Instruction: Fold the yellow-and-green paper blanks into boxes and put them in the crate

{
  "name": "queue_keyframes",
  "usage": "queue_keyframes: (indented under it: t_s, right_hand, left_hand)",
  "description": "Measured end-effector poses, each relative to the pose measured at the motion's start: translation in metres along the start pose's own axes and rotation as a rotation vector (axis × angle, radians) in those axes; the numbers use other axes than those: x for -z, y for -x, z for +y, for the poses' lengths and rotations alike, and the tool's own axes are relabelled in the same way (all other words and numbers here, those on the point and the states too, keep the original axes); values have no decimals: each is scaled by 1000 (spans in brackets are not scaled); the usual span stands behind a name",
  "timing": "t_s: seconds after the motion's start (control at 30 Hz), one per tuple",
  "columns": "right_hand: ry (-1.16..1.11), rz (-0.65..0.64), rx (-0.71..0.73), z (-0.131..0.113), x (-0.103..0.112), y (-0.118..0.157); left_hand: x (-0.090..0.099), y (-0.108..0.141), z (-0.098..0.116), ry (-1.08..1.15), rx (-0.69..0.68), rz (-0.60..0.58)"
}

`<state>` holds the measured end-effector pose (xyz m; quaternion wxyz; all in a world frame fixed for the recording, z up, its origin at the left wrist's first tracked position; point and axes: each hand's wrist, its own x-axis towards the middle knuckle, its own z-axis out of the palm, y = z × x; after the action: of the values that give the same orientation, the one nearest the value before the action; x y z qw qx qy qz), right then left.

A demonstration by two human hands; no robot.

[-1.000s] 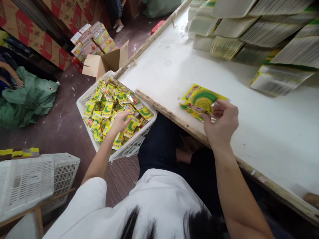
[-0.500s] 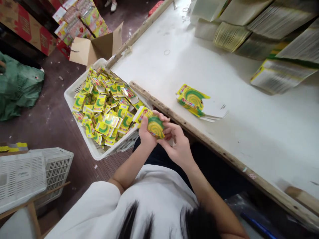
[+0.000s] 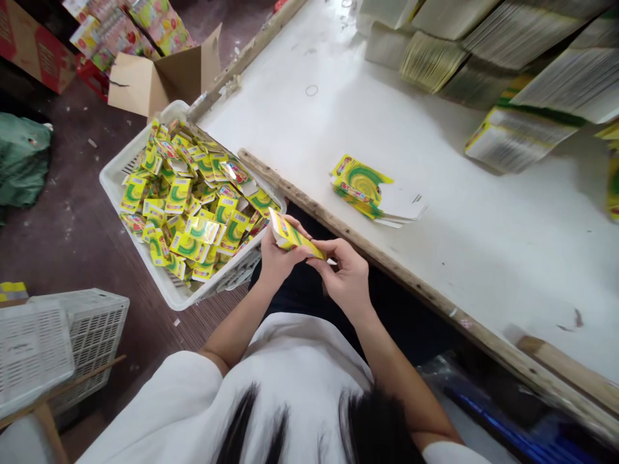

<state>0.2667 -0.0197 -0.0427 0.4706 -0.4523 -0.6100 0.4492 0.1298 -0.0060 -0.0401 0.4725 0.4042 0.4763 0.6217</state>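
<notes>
A small yellow-green cardboard box [image 3: 289,236] is held between my two hands, turned so a narrow side faces up. My left hand [image 3: 278,258] grips its left end, thumb along the near side. At the other end, the thumb and fingers of my right hand [image 3: 342,264] pinch the box's edge. Just left of my hands stands a white plastic basket [image 3: 176,298] heaped with similar small boxes [image 3: 193,212]. On the white table beyond my hands lies a small stack of flat printed cartons [image 3: 362,187] with white flaps.
Bundles of flat cartons [image 3: 522,138] stand at the table's [image 3: 271,116] far right. The table's wooden edge [image 3: 367,251] runs close by my right hand. An open cardboard box [image 3: 140,80] sits behind the basket; white crates [image 3: 33,348] stand at lower left.
The box in my hands has turned from its broad printed face to a narrow side. My right hand has closed onto its end. The view has shifted slightly right.
</notes>
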Motion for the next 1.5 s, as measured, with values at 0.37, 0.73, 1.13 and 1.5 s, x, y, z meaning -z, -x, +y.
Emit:
queue_keyframes:
  t_s: [0.37,0.73,1.13,1.5]
  right_hand:
    - [391,113,227,-10,37,-11]
    - [474,46,486,-33,32,-6]
    - [-491,-417,-327,-23,27,-11]
    - [-44,-371,40,-11,24,-4]
  left_hand:
    - [28,1,22,-183,-95,54]
    - [13,10,48,-813,3,-516]
    - [9,16,16,-780,-420,-421]
    - [14,18,11,-785,-145,-555]
